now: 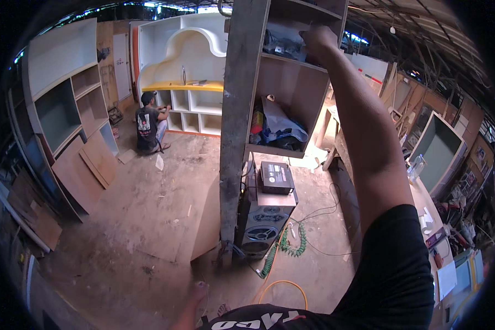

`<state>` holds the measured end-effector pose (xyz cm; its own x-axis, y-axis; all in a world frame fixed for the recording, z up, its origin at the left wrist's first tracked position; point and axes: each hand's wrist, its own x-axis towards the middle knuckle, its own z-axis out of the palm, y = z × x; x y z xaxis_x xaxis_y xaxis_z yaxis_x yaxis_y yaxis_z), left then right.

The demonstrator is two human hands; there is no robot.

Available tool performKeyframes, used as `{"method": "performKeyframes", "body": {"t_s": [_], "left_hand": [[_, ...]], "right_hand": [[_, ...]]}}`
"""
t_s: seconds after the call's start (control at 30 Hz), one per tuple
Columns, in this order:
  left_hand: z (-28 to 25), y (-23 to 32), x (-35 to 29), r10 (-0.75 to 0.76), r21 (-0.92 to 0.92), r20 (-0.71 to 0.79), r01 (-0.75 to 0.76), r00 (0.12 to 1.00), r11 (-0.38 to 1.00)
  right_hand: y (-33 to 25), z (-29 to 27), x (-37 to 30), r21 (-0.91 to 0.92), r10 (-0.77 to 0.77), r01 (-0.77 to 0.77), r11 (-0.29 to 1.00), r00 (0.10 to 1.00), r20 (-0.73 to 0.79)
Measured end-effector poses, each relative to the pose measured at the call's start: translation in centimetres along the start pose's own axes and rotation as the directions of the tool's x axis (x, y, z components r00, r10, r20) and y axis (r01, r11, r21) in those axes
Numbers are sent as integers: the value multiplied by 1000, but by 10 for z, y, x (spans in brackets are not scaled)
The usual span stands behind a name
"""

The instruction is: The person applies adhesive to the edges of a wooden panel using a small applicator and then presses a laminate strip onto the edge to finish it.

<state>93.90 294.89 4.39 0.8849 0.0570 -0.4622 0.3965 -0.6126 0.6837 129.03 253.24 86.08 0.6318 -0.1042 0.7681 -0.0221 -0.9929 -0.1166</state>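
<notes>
A woodworking shop with a dusty floor (148, 220) surrounds a wooden shelf unit (291, 93) fixed beside a rough post (239, 110). The right hand (318, 39) reaches into the upper compartment near its front edge; whether it grips something there I cannot tell. The left hand is not visible. It seems wise to reach slowly (the shelf is crowded with small items (283, 47)), keeping the body balanced.

A large speaker cabinet (262, 228) is seen at centre, with a black amplifier box (276, 177) set on top. A coiled green hose (291, 245) lies at its 3 o'clock. A crouching person (148, 127) is placed at 10 o'clock, before white shelving (195, 113).
</notes>
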Motion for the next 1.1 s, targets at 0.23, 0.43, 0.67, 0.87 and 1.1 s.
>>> {"method": "performKeyframes", "body": {"t_s": [0.23, 0.43, 0.67, 0.87, 1.1], "left_hand": [[40, -31, 2, 294, 386, 196, -350, 935, 854], [75, -38, -4, 90, -55, 29, -88, 996, 995], [77, 275, -56, 505, -347, 27, -466, 863, 814], [127, 470, -103, 810, -790, 269, -361, 522, 495], [192, 530, -150, 821, -806, 562, -154, 102, 571]], "right_hand": [[36, -14, -3, -94, -101, 78, 993, 958, -270], [65, -94, -130, 778, -43, 108, 619, 994, -104], [176, -59, -363, 817, 78, -178, 548, 984, 162], [232, -43, -524, 710, 409, -565, 421, 817, 407], [243, -67, -625, 660, 651, -631, 409, 708, 274]]}}
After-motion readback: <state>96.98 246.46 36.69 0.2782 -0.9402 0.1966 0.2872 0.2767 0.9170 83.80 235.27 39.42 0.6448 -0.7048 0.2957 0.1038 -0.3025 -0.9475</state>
